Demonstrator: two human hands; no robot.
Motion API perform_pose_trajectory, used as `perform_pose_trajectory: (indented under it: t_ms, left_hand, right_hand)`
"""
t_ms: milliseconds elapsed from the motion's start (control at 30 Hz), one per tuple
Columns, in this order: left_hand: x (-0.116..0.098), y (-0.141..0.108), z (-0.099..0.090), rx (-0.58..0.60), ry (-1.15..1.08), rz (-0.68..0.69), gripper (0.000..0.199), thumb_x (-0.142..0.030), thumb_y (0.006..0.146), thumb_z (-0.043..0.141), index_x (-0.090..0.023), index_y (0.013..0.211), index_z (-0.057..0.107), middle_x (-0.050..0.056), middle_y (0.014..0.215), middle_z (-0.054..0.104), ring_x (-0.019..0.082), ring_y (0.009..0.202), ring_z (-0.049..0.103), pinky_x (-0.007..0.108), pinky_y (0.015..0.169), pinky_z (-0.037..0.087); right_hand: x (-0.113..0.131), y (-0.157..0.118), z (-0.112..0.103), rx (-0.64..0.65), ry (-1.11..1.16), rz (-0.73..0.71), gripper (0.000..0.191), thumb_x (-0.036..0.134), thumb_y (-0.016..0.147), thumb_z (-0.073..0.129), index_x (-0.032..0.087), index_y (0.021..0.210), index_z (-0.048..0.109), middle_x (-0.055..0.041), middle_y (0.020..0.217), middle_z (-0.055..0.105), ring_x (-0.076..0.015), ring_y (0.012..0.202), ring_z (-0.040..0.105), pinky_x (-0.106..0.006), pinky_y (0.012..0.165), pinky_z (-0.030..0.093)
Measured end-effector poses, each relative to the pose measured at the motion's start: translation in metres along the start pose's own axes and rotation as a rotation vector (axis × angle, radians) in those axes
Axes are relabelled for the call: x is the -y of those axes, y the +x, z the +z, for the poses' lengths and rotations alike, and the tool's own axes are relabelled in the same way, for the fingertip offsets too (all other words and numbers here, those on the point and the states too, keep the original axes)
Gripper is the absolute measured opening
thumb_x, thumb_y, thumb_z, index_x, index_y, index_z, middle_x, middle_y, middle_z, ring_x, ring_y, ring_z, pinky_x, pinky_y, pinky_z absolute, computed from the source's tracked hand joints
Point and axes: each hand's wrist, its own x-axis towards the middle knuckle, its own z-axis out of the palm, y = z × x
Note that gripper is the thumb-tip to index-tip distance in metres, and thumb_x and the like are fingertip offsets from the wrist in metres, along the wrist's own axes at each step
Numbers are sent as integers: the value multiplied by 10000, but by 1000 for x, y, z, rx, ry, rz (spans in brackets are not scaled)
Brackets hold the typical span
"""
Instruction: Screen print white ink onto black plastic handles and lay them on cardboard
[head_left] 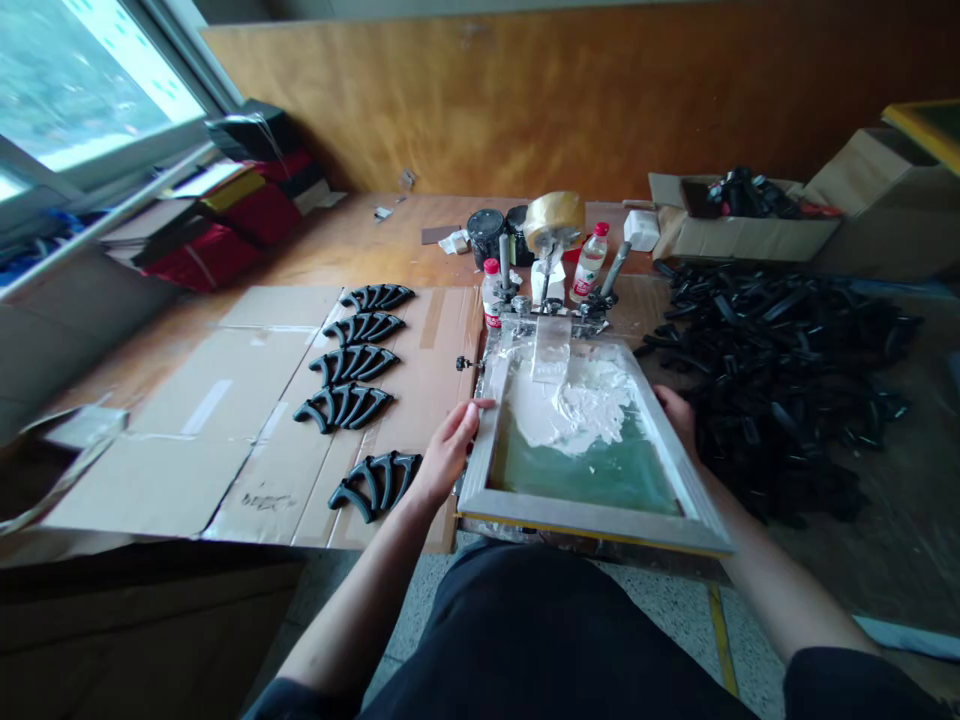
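Note:
Both hands hold a wood-framed silk screen, which is hinged to clamps at its far end and tilted up at the near end. My left hand grips the frame's left side, and my right hand holds its right side. Thick white ink lies in a mass on the green mesh. A pale flat scraper rests in the ink at the far end. To the left, several black curved plastic parts lie in rows on flattened cardboard.
A large heap of black plastic parts lies right of the screen. Behind the clamps stand plastic bottles, a roll of packing tape and a black tin. A cardboard box sits back right, and red bags lie back left under the window.

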Motion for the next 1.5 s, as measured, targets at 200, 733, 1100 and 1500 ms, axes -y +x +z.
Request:
perform_pose_trajectory:
  t_ms: [200, 733, 1100, 1500]
  left_hand:
    - [74, 12, 9, -6, 268, -110, 636, -493, 865, 509, -264, 1444, 381, -41, 696, 519, 102, 579, 457, 214, 557, 359]
    - [85, 21, 5, -5, 363, -188, 598, -535, 833, 522, -230, 1347, 506, 9, 802, 627, 146, 652, 551, 244, 613, 423]
    - [80, 19, 7, -12, 313, -196, 603, -534, 821, 535, -206, 1328, 520, -4, 748, 591, 122, 592, 508, 232, 551, 401]
    - [-25, 8, 3, 47, -106, -22, 513, -629, 902, 350, -245, 1118, 613, -12, 671, 565, 111, 524, 493, 227, 466, 389]
  right_hand:
    - [50, 62, 20, -52, -84, -179, 559, 356, 770, 714, 149, 1268, 566, -160, 1361, 494, -288, 1141, 537, -433, 941, 474]
    - [94, 14, 14, 648, -69, -730, 108, 122, 781, 584, 211, 784, 645, -18, 746, 637, -188, 777, 555, -288, 696, 391]
    - [91, -4, 23, 541, -82, -683, 131, 181, 846, 587, 199, 942, 673, -37, 845, 682, -197, 817, 602, -306, 724, 446]
    - [23, 109, -34, -61, -14, 49, 383, 439, 960, 416, 165, 1127, 626, -33, 723, 655, -158, 614, 578, -291, 646, 454]
